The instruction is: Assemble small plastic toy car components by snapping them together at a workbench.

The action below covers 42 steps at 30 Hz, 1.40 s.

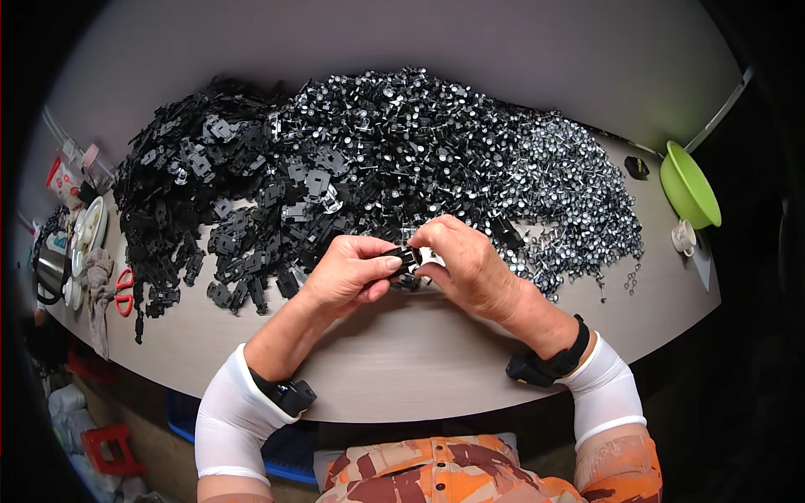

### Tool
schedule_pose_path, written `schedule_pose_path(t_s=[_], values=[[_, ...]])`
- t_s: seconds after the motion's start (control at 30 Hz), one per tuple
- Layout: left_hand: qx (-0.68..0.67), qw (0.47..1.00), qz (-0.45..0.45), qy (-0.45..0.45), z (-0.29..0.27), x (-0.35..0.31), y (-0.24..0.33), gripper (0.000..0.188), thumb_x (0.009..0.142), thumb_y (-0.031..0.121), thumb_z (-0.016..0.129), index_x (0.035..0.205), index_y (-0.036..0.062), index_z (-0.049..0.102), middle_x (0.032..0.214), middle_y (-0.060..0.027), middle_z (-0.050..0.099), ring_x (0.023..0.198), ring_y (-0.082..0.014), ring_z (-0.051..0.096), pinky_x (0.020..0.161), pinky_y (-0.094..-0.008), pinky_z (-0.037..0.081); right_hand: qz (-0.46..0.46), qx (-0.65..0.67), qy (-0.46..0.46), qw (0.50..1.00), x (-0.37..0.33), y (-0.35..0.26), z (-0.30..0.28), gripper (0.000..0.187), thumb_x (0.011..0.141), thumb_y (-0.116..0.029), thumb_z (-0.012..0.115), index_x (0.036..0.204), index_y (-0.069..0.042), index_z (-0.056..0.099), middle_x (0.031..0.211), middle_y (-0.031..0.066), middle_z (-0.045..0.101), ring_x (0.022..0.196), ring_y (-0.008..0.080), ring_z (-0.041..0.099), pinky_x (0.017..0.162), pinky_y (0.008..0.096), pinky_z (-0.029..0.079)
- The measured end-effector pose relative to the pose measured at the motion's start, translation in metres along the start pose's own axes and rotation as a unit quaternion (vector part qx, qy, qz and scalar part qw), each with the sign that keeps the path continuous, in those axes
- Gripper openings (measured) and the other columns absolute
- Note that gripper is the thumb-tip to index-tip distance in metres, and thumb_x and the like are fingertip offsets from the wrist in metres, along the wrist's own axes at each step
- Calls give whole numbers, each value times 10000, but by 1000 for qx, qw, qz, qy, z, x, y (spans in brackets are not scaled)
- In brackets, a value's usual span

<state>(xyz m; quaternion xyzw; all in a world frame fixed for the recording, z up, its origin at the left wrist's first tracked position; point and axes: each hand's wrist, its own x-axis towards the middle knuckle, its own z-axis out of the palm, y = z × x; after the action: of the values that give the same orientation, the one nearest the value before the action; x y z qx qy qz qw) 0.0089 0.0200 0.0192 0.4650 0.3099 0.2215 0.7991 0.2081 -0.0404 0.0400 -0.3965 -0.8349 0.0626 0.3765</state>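
My left hand [354, 270] pinches a small black plastic part [403, 258] between thumb and fingers, over the near edge of the heap. Against that part's right end, my right hand [459, 258] grips a light, shiny piece [430, 256] that looks like metal; its exact kind is partly hidden by the fingers. The two pieces meet between my hands. Behind them spreads a large heap: flat black plastic parts [251, 210] on the left, mixed black and silver pieces [394, 142] in the middle, small round silver metal parts [579, 193] on the right.
Red-handled scissors [124, 293] lie at the left beside a crumpled cloth [98, 289], near white lids [88, 230] and a metal pot [53, 272]. On the right are a green bowl [689, 186], a white cup [683, 238] and a small black object [636, 168]. A wall [520, 50] rises behind the heap.
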Motion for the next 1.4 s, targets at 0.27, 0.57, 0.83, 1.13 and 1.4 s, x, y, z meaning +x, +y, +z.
schedule_pose_path(t_s=[0.27,0.57,0.83,1.13,1.4], values=[[-24,999,7,-21,0,1,1,180,860,97,668,967,-43,636,737,-72,627,455,-67,500,373,-167,330,-46,-10,64,997,-6,5,10,429,603,39,760,970,7,540,872,124,614,819,298,621,667,351,541],[-73,989,131,5,2,6,-5,375,836,-15,657,1187,-54,532,821,-88,637,679,-138,627,611,-217,529,95,85,133,983,-6,13,25,329,730,13,728,1004,2,546,846,129,623,705,203,649,609,283,551],[-158,959,228,55,-7,5,-3,216,910,91,603,1100,-9,580,997,-112,632,723,-157,630,593,-248,517,136,135,131,973,15,-2,23,307,757,-42,730,1014,22,573,838,146,644,697,212,667,595,288,549],[-176,954,234,63,-36,6,0,309,921,173,606,1166,-10,564,1052,-140,631,727,-160,594,610,-247,499,121,-35,-147,981,4,7,16,126,722,-131,734,773,-53,651,763,81,627,821,274,613,691,393,514],[-141,964,217,58,-39,5,-1,350,923,211,602,1196,4,534,1096,-135,609,740,-135,557,621,-227,471,133,-84,-170,973,5,2,23,225,696,-199,767,764,-40,624,808,96,585,841,292,608,678,411,513]])
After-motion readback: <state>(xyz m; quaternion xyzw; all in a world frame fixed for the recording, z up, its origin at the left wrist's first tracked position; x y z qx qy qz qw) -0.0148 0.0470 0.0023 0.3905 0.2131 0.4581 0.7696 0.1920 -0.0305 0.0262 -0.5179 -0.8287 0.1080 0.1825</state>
